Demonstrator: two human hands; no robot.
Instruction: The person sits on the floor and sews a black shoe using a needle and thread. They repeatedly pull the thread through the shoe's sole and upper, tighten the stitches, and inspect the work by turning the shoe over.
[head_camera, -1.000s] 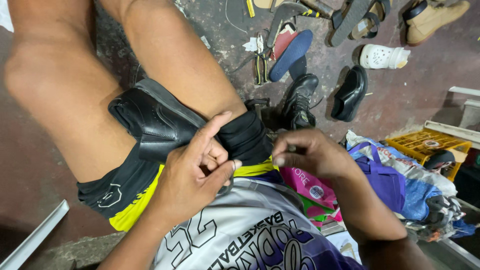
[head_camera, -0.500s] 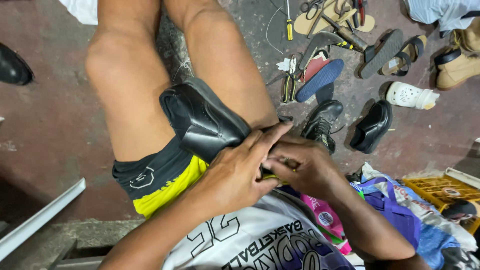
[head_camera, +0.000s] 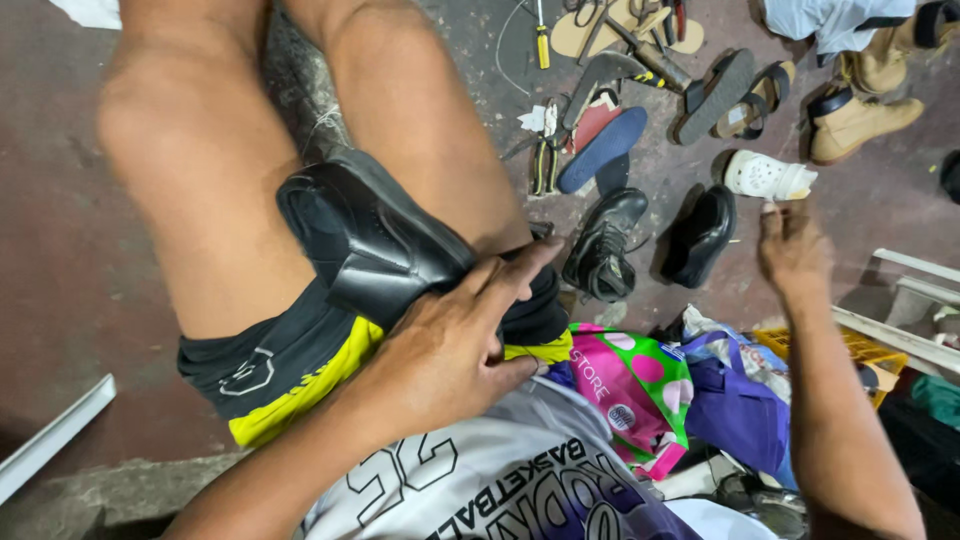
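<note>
A black lace-up boot (head_camera: 603, 243) and a black slip-on shoe (head_camera: 703, 233) are seen side by side on the reddish concrete floor (head_camera: 60, 260). Just beyond them, a white clog (head_camera: 768, 176) lies on its side. A blue insole (head_camera: 602, 148) is laid near a pair of pliers (head_camera: 543, 165), and a yellow-handled screwdriver (head_camera: 541, 40) is found further off. Dark sandals (head_camera: 722, 95) are scattered close to two tan boots (head_camera: 868, 95) at the upper right. A pink and green spotted bag (head_camera: 640, 390) is pressed against a purple bag (head_camera: 738, 410), with a yellow crate (head_camera: 865, 350) partly hidden behind them. A white strip (head_camera: 55, 435) lies at the lower left.
</note>
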